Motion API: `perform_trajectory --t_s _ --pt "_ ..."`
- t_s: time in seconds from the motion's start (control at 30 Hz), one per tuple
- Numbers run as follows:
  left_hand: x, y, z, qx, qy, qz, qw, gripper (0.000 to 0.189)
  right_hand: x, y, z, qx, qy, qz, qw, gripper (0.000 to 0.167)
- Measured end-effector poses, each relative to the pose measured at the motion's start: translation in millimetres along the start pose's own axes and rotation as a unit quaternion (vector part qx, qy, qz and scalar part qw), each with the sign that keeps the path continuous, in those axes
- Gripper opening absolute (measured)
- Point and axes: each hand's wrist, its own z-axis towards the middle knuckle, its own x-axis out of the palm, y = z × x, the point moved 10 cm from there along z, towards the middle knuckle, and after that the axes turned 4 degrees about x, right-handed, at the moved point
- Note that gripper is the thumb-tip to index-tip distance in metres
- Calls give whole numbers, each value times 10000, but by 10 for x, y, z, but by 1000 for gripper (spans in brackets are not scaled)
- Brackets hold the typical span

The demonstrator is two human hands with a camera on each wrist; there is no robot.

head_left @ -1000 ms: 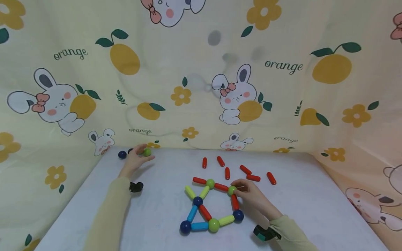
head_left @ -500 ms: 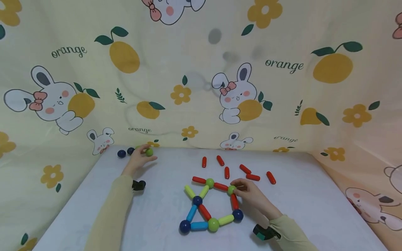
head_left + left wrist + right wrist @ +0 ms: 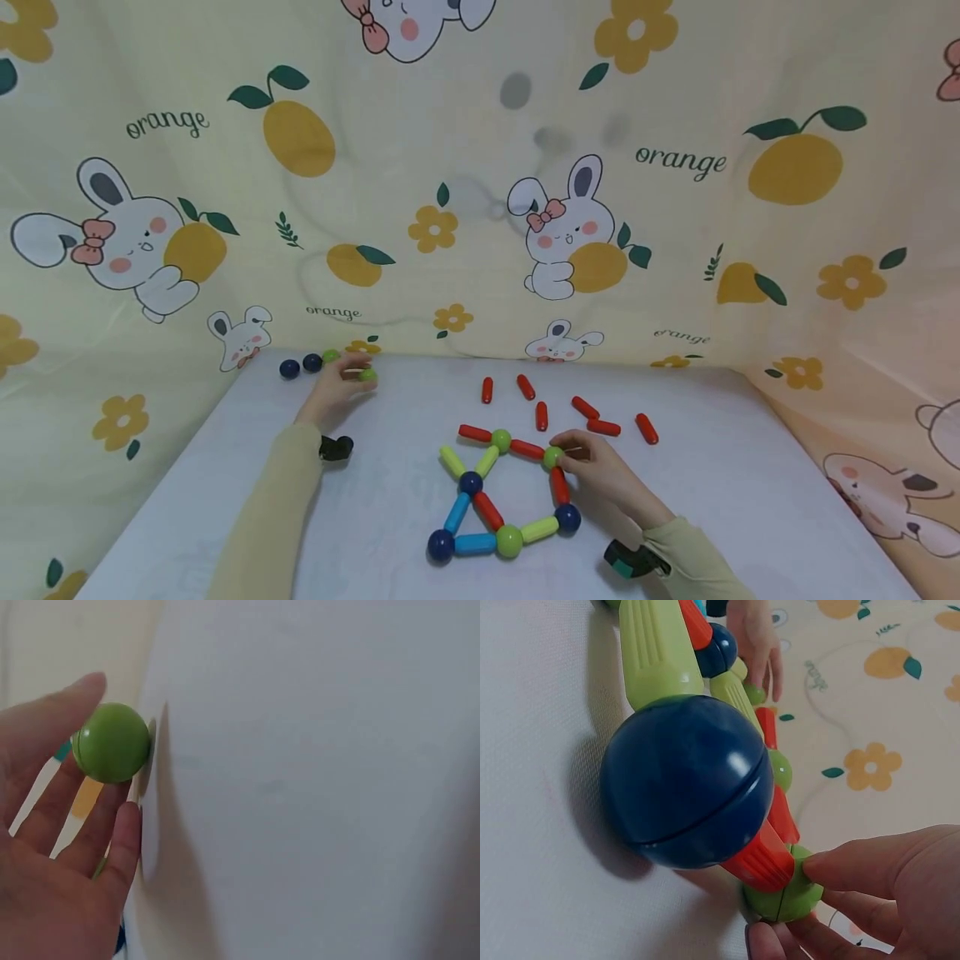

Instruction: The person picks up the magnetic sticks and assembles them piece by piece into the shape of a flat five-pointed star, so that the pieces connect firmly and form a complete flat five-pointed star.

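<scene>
At the far left of the table, my left hand (image 3: 337, 387) holds a green ball (image 3: 112, 742) between thumb and fingers. The left wrist view has this ball close over the white surface. My right hand (image 3: 607, 475) pinches another green ball (image 3: 799, 892), the right corner of a figure built from balls and short sticks. Red sticks (image 3: 527, 449) join that corner to a further green ball (image 3: 501, 440) and to a dark blue ball (image 3: 568, 519). Light green sticks (image 3: 540, 529) and light blue sticks (image 3: 476, 544) form other sides of the figure, which lies flat.
Two dark blue balls (image 3: 289, 368) and a green ball (image 3: 331, 357) stand in a row at the back left. Several loose red sticks (image 3: 542, 416) lie behind the figure. A patterned curtain (image 3: 480, 275) rises along the table's back edge.
My left hand has moved right and slightly nearer with its green ball, uncovering another green ball in the back row. The right hand stays on the figure's corner ball.
</scene>
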Motion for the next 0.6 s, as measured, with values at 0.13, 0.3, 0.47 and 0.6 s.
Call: perform_trajectory --t_s 0.13,0.3,0.47,0.6 --pt "70 -2 -25 57 110 182 9998 50 6 -5 9 6 29 -21 10000 24" --pt "140 -37 -105 9 68 424 9991 42 -9 19 1 -18 10 -42 10000 25" --pt "286 -146 -250 5 -80 556 9984 37 -14 28 -7 -49 4 -55 10000 26" --pt "532 -225 -392 -147 194 100 9997 36 -17 30 -5 -44 -9 -81 10000 26"
